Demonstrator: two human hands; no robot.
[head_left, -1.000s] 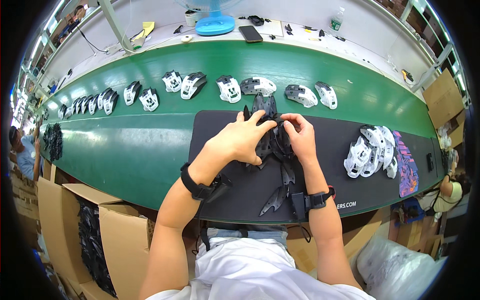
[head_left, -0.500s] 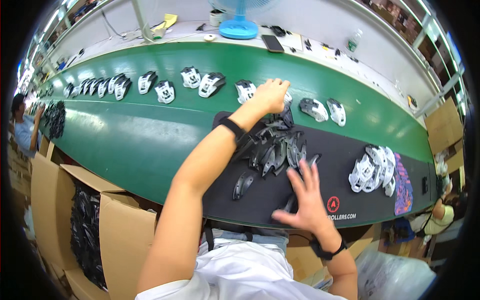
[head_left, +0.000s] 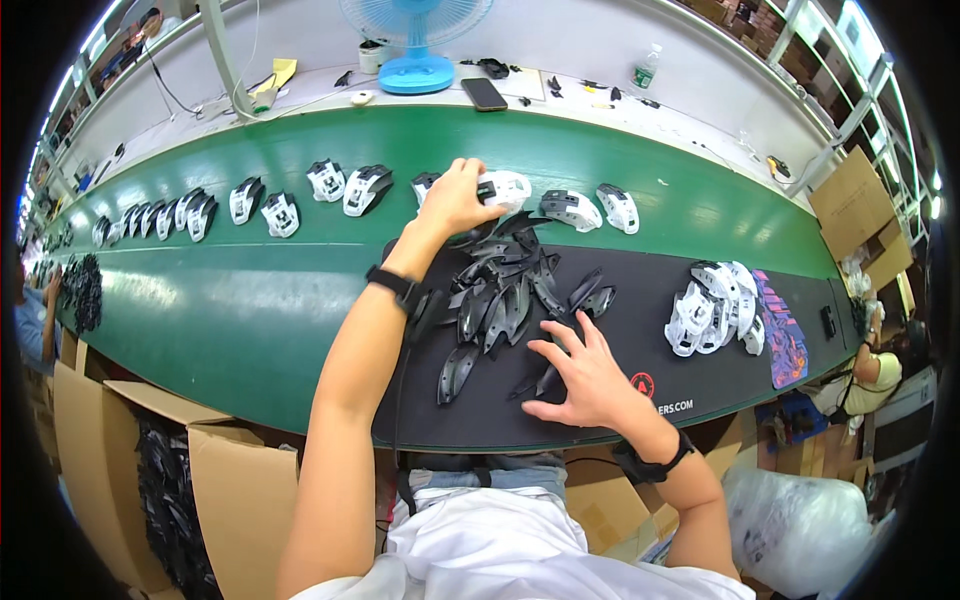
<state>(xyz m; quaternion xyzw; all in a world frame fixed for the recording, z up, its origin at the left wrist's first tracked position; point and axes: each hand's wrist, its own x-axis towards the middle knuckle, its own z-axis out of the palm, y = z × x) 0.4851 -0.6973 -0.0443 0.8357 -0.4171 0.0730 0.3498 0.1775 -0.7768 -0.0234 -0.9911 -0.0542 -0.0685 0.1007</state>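
On the green bench my left hand (head_left: pixel 458 200) reaches to the row of white-and-black plastic shells. Its fingers and thumb close round the left end of a mouse-shaped shell (head_left: pixel 508 188); another shell (head_left: pixel 424 184) is partly covered by the hand. Below it, a heap of curved black plastic pieces (head_left: pixel 500 300) lies on the black mat (head_left: pixel 620 345). My right hand (head_left: pixel 590 382) hovers over the mat with fingers spread, holding nothing. Beside its thumb and fingertips is a loose dark piece (head_left: pixel 545 382), partly hidden.
White shells (head_left: pixel 712 308) are piled on the right of the mat, beside a patterned purple panel (head_left: pixel 782 330). More shells (head_left: pixel 280 214) line the bench leftward. A blue fan (head_left: pixel 415 75), phone (head_left: pixel 484 94) and bottle (head_left: pixel 647 66) stand behind. Cardboard boxes (head_left: pixel 245 500) flank the bench.
The view has shifted, so the bench things sit farther left. My left hand stays at the same shell, now showing more of it. My right hand has lowered slightly, fingers still spread.
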